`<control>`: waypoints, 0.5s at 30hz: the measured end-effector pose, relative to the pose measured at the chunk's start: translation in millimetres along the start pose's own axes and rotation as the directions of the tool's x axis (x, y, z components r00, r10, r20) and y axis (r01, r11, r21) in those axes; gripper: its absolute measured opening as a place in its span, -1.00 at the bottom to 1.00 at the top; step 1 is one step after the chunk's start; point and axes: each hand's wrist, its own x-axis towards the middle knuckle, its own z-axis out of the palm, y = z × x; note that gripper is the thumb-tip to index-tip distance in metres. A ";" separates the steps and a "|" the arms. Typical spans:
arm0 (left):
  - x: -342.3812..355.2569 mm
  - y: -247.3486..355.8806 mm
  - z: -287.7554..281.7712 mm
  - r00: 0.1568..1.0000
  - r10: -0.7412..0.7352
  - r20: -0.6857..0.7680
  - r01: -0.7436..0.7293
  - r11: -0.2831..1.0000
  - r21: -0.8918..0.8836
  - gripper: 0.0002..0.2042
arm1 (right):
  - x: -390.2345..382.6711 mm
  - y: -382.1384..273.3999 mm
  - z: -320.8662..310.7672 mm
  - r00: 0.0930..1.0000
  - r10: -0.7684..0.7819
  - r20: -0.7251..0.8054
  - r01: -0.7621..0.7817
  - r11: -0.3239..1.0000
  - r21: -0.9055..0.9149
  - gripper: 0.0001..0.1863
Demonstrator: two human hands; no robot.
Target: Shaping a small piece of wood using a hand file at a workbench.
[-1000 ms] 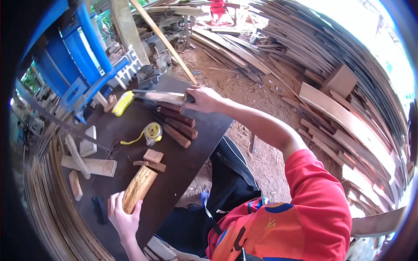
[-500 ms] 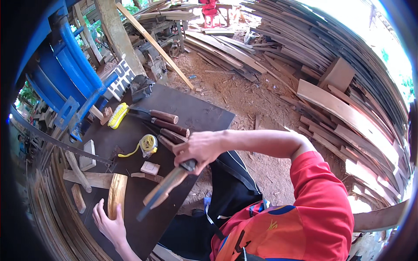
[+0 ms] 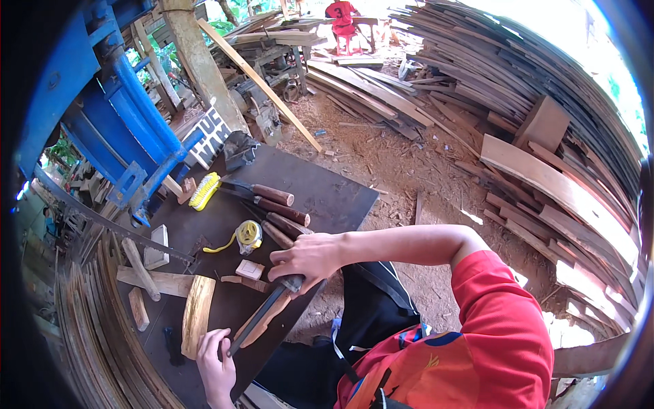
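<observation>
My right hand [image 3: 300, 262] is closed around a long tool [image 3: 262, 315] with a dark narrow metal bar and a pale wooden body. My left hand [image 3: 216, 361] has curled fingers at the bar's lower end. Beside it a split wood piece [image 3: 198, 310] lies on the dark tabletop [image 3: 320, 180]. Behind my right hand are several wooden-handled tools [image 3: 276, 198], a yellow tape measure [image 3: 248, 236] and a yellow brush [image 3: 204, 192]. A small wood block [image 3: 250, 269] and pale offcuts [image 3: 153, 283] lie to the left.
A blue metal machine [image 3: 122, 123] with a saw blade [image 3: 116, 225] stands at left. Timber stacks [image 3: 518, 75] fill the right; long strips [image 3: 95, 320] lie lower left. A leaning plank [image 3: 259, 82] and black-white board [image 3: 208, 136] are behind. A person in red [image 3: 340, 17] is far back.
My right hand has brought the long tool from the table's back down toward me. My left hand has left the split wood piece for the tool's lower end.
</observation>
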 end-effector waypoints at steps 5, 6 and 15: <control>1.9 8.1 12.2 0.998 0.058 -0.023 -0.057 0.998 0.030 -0.74 | -35.9 13.8 -0.9 0.966 0.230 -0.118 -0.205 0.960 0.193 -0.60; 2.5 15.7 14.1 0.997 0.077 -0.019 -0.075 0.996 0.053 -0.72 | -40.2 0.8 -16.9 0.937 0.344 -0.054 -0.322 0.915 0.244 -0.68; 43.6 65.7 53.4 0.976 0.189 0.110 -0.208 0.958 0.199 -0.47 | -41.3 7.5 2.6 0.846 0.509 -0.158 -0.423 0.821 0.383 -0.49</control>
